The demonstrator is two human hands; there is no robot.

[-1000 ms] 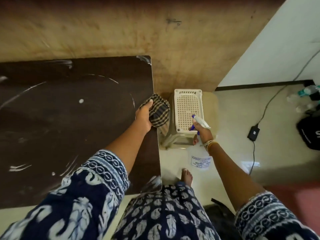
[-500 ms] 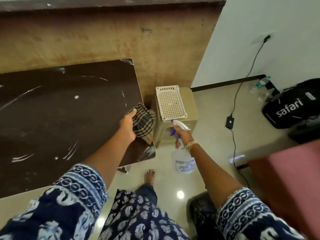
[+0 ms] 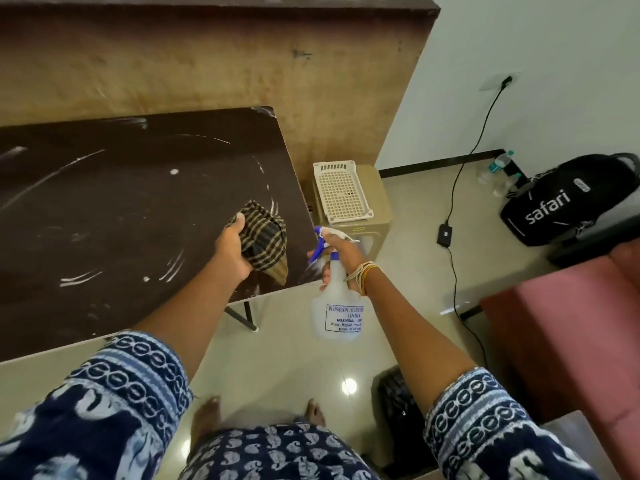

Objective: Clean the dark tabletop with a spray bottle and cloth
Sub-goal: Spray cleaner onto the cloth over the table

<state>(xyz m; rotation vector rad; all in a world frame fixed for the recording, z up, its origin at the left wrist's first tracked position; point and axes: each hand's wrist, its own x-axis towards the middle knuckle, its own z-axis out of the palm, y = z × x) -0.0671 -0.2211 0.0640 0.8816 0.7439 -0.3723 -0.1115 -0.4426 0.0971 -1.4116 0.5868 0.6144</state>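
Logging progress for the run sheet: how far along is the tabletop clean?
Early to mid, by the look of it. Done: both tools are picked up. In hand: the left hand grips the checked cloth over the dark tabletop near its right edge; the right hand holds the spray bottle just off that edge, nozzle toward the table. Left: white smears and specks across much of the surface need wiping.

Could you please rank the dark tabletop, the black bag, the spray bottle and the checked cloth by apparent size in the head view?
1. dark tabletop
2. black bag
3. spray bottle and checked cloth: alike, unranked
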